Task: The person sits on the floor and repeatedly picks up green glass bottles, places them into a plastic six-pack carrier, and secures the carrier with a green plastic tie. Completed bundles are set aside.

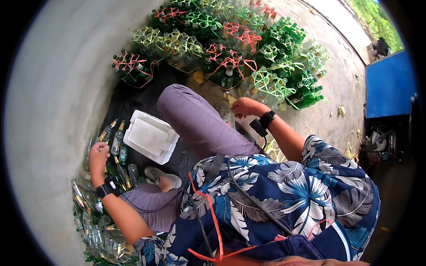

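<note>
My left hand (99, 153) hovers over the loose glass bottles by the wall, its fingers curled. Whether it touches a bottle cannot be made out. Just beside it lie a clear bottle (117, 141) and a green bottle (123, 154). My right hand (247, 107) is beyond my raised knee, above a shoe, with bent fingers and no object visible in them. Closest to it is a bundle of clear bottles tied with light green strapping (270, 84). A white foam box or lid (149, 136) rests on the dark sheet between my legs.
Several strapped bottle bundles (229, 55) stand upright across the concrete floor ahead. Many loose bottles (103, 236) are heaped at the left along the pale wall (50, 116). Yellow-green strapping (274, 149) lies under my right arm. A blue panel (389, 86) stands at the far right.
</note>
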Demonstrator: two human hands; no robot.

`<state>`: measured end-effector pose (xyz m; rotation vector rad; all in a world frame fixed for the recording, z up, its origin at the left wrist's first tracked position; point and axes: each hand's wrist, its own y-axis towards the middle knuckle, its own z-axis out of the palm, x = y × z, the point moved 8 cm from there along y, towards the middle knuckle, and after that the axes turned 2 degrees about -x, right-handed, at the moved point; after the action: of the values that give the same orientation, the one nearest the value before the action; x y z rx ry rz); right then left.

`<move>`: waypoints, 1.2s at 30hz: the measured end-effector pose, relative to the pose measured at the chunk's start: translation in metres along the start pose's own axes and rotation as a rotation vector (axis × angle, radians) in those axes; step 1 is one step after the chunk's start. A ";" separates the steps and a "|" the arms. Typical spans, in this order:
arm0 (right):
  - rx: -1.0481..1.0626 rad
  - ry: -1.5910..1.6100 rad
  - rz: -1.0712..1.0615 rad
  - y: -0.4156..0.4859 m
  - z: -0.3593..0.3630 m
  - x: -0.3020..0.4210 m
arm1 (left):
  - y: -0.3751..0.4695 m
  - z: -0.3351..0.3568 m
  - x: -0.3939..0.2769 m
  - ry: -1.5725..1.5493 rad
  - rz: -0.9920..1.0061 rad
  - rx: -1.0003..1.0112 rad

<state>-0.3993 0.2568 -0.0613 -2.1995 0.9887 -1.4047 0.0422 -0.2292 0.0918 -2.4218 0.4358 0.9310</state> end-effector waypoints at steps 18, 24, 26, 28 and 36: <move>0.116 0.394 -0.702 -0.072 0.011 0.465 | -0.018 -0.019 -0.075 0.203 0.433 -0.164; 0.357 0.394 -0.687 -0.005 0.094 0.493 | -0.038 -0.032 -0.053 0.221 0.292 -0.212; 0.377 0.346 -0.663 -0.003 0.124 0.502 | -0.053 -0.043 -0.040 0.250 0.305 -0.229; 0.410 0.280 -0.698 0.014 0.132 0.525 | -0.053 -0.055 -0.035 0.261 0.249 -0.278; 0.064 -0.229 -0.899 0.066 0.160 0.517 | -0.064 -0.061 -0.028 0.328 0.123 -0.339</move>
<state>-0.1441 -0.1706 0.1605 -2.8027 -0.1857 -1.3906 0.0837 -0.2079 0.1719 -2.9038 0.5891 0.7004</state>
